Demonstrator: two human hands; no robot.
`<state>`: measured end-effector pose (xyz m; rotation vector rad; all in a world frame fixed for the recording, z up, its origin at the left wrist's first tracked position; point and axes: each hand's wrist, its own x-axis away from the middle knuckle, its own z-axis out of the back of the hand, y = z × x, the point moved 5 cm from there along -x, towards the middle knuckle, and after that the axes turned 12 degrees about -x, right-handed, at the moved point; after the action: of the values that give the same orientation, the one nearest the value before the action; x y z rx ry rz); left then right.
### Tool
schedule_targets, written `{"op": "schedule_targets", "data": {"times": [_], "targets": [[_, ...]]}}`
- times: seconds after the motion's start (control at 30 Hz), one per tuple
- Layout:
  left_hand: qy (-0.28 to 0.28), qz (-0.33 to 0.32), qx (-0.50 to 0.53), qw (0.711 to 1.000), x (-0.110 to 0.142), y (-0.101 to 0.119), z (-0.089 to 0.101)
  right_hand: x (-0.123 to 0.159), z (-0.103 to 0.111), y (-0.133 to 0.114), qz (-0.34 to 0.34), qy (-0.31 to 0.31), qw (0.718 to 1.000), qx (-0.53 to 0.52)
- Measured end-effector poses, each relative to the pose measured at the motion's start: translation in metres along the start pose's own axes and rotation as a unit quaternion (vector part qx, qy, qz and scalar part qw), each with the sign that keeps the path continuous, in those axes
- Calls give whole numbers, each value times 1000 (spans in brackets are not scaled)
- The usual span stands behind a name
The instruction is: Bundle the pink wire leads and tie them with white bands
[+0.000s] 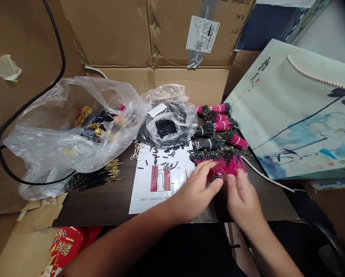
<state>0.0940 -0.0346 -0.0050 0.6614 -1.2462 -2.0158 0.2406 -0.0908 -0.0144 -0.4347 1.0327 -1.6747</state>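
Front right of the tabletop [103, 204]: your left hand [194, 194] lies open on a loose wire bundle [232, 165]; your right hand [243, 202] presses in, pinch unclear. Wires light, limp, tangle easily; take hold at the bundle's pink middle.

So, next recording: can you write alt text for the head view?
A left hand and right hand are in a loose pile of pink-and-black wires on a dark table, beside tied wire bundles. To the left lie a printed sheet strewn with black tubes and clear plastic bags, with a cardboard box behind.
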Motion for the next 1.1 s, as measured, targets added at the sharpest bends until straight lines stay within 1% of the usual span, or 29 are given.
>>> {"op": "schedule_targets", "data": {"times": [0.03,0.07,0.1,0.13,0.17,0.2,0.23,0.27,0.3,0.37,0.47,0.63,0.73,0.83,0.97,1.1], "targets": [[-19,-33,-127,991,3,1,7,-8,12,10,-28,11,997,67],[3,-67,-254,965,7,3,17,-17,26,20,-58,26,987,148],[35,-83,-364,927,12,3,27,-25,39,31,-82,33,979,185],[51,-92,-445,889,16,1,33,-33,50,41,-106,39,969,220],[53,-103,-493,862,19,-1,37,-40,56,52,-146,4,945,292],[47,-110,-518,847,22,-4,40,-46,59,61,-174,-40,922,344],[38,-106,-528,841,25,-8,42,-50,60,67,-180,-57,916,353],[24,-98,-532,841,26,-12,43,-53,59,71,-186,-75,908,367],[14,-92,-531,843,27,-16,44,-55,56,72,-185,-87,906,370],[1,-80,-528,846,28,-22,44,-55,49,72,-182,-96,904,376],[3,-70,-534,843,27,-29,41,-53,41,69,-180,-103,897,391],[2,-69,-553,830,27,-33,36,-54,38,68,-159,-122,891,407],[-1,-77,-551,831,28,-32,34,-55,40,67,-135,-140,892,409],[2,-84,-531,843,29,-34,35,-55,45,68,-113,-149,895,404],[2,-90,-505,859,29,-37,38,-57,53,67,-71,-139,910,385],[-1,-97,-497,862,26,-36,43,-59,58,69,-51,-126,914,383]]}}
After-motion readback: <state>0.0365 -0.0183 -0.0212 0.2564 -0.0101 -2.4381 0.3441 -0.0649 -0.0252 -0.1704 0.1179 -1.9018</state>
